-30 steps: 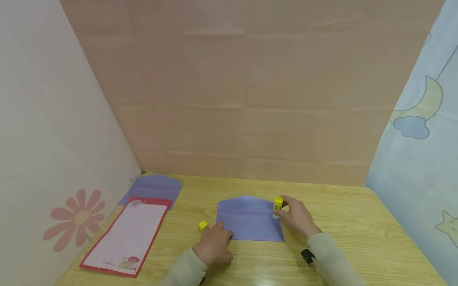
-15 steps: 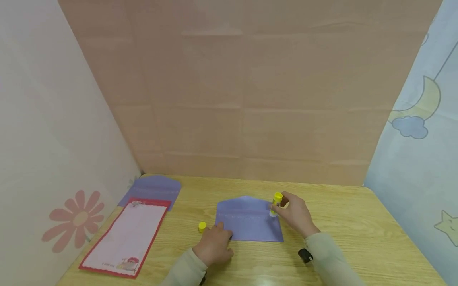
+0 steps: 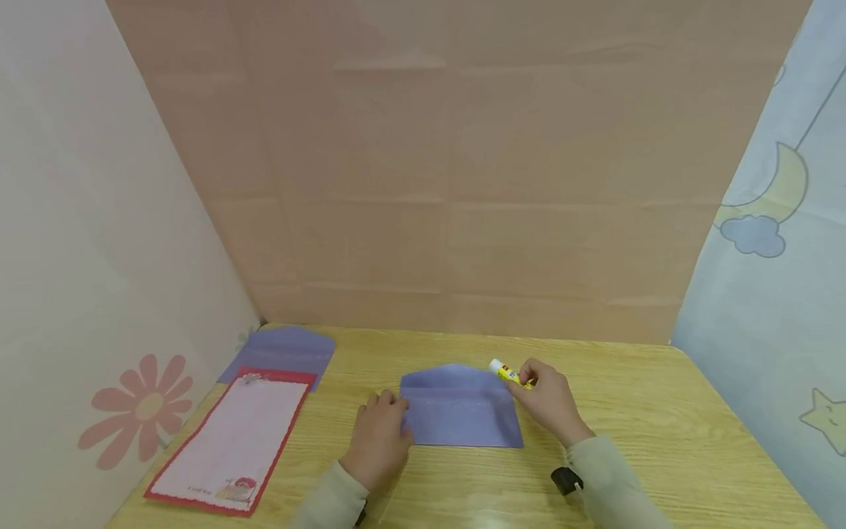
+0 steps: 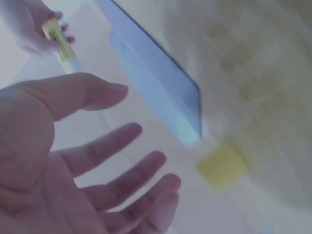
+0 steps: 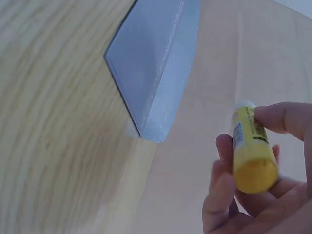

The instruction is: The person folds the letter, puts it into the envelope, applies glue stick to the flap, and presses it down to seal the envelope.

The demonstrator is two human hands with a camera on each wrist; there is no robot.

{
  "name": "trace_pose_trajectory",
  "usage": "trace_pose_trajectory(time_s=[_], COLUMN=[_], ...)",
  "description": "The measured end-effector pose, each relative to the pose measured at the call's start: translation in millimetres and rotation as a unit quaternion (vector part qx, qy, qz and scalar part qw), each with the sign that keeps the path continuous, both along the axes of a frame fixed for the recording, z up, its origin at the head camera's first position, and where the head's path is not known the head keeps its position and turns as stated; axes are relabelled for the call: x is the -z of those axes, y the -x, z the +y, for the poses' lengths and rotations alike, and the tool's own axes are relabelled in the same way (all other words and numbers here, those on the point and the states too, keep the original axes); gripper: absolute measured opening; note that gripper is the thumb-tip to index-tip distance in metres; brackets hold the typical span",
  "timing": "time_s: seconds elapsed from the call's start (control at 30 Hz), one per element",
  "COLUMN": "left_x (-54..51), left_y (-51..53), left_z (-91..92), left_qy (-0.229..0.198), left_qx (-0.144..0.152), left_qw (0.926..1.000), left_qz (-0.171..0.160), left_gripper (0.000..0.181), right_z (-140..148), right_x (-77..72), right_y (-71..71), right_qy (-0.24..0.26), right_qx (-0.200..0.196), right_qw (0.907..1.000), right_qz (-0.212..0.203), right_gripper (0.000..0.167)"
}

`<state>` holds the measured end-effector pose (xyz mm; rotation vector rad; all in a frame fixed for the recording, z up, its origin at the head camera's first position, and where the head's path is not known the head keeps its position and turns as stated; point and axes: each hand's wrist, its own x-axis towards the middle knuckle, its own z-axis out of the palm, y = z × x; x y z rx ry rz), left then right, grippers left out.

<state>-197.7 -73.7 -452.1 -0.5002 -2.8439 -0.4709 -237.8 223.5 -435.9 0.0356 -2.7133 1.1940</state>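
A purple envelope lies on the wooden table with its flap spread toward the back. Over the envelope's right side, my right hand pinches a yellow glue stick between thumb and fingers. The stick is tilted, its white end pointing up and left. By the envelope's left edge is my left hand. In the left wrist view its fingers are loosely bent with nothing between them. A yellow cap sits on the table just beyond those fingertips; in the head view the hand hides it.
At the left lies a red-bordered sheet of pale pink paper, partly over a second purple envelope. A brown paper-covered wall stands behind the table. Printed sheets hang at the left and right sides.
My left hand has shifted left, off the envelope's corner and over the cap. My right hand has tipped the glue stick from upright, white end down, to slanted with the white end up.
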Motion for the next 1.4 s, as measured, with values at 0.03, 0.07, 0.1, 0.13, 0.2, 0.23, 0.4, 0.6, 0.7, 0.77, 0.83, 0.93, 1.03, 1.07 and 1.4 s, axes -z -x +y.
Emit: trace_pose_trajectory(time_s=[0.03,0.07,0.1,0.13,0.2,0.23,0.4,0.6,0.7,0.77,0.83,0.93,1.03,1.07,1.4], left_x=[-0.2,-1.0,-1.6,-2.0,-2.9,-2.9,-2.4,-1.1,-1.0,-1.4,-2.5,-5.9,-10.5,-12.5,-27.9], left_y=[2.0,3.8,5.5,7.2,9.8,11.0,14.7,16.7,17.8,17.7,17.3,15.5,13.9,13.4,14.3], left_z=[-3.6,-7.1,-10.6,-14.0,-20.2,-23.0,-30.4,-31.7,-30.9,-29.9,-27.6,-23.4,-18.5,-16.9,-4.0], left_qy=[0.005,0.011,0.015,0.019,0.024,0.023,0.004,0.0,-0.002,-0.011,-0.024,-0.058,-0.099,-0.115,-0.254], left_qx=[-0.016,-0.032,-0.047,-0.059,-0.074,-0.077,-0.066,-0.058,-0.062,-0.061,-0.056,-0.029,0.007,0.018,0.068], left_qw=[0.9999,0.9994,0.9988,0.998,0.9965,0.9959,0.9948,0.9951,0.9948,0.9947,0.9947,0.9943,0.9911,0.9891,0.9539], left_qz=[0.004,0.004,0.0,-0.007,-0.031,-0.042,-0.077,-0.08,-0.082,-0.082,-0.084,-0.085,-0.088,-0.09,-0.145], left_gripper=[0.033,0.035,0.035,0.035,0.033,0.031,0.023,0.019,0.019,0.02,0.02,0.021,0.021,0.021,0.037], right_z=[0.3,0.5,0.7,0.7,0.5,0.3,-2.7,-6.3,-6.9,-7.2,-8.1,-10.5,-14.6,-16.4,-35.4], right_x=[0.8,1.2,1.6,1.9,2.4,2.4,0.3,-3.4,-3.4,-2.7,-2.2,-2.0,-4.3,-5.3,-10.5], right_y=[-0.3,-1.0,-1.5,-1.9,-2.8,-3.0,-5.0,-7.4,-8.2,-8.9,-9.9,-11.8,-15.4,-16.6,-28.4], right_qy=[-0.002,-0.001,0.0,0.0,-0.001,-0.001,0.002,0.017,0.015,0.013,0.008,0.007,0.015,0.019,0.026], right_qx=[-0.001,-0.002,-0.003,-0.006,-0.009,-0.011,-0.02,-0.029,-0.035,-0.038,-0.041,-0.048,-0.06,-0.064,-0.133], right_qw=[1.0,1.0,1.0,1.0,0.9999,0.9999,0.9997,0.9994,0.9993,0.9992,0.9991,0.9988,0.9981,0.9977,0.9908], right_qz=[0.003,0.003,0.005,0.007,0.01,0.012,0.016,0.01,0.005,0.001,-0.003,-0.006,-0.005,-0.005,0.003], right_gripper=[0.027,0.028,0.028,0.029,0.029,0.03,0.027,0.026,0.036,0.04,0.042,0.042,0.038,0.037,0.03])
